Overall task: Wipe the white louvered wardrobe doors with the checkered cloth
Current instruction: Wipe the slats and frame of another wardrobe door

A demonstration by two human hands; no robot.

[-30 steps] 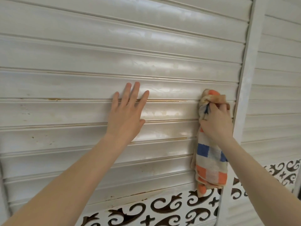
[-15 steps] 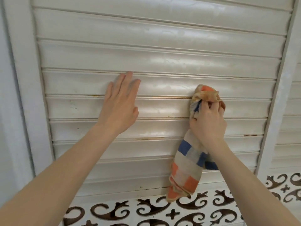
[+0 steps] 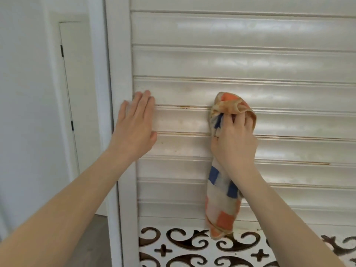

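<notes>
The right hand (image 3: 234, 145) is gripping the bunched top of the checkered cloth (image 3: 221, 201) and pressing it against a slat of the white wardrobe door (image 3: 269, 64), toward the door's left side; the cloth's loose end is hanging down to the scrollwork panel (image 3: 192, 247) along the door's bottom edge; the left hand (image 3: 134, 128) is lying flat and empty, fingers straight, over the door's left frame (image 3: 120, 74) and the slat ends.

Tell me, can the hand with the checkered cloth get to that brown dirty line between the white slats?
Probably yes. The right hand presses the orange, blue and white checkered cloth right beside the brown dirty line, with only bare white slats between them.
</notes>
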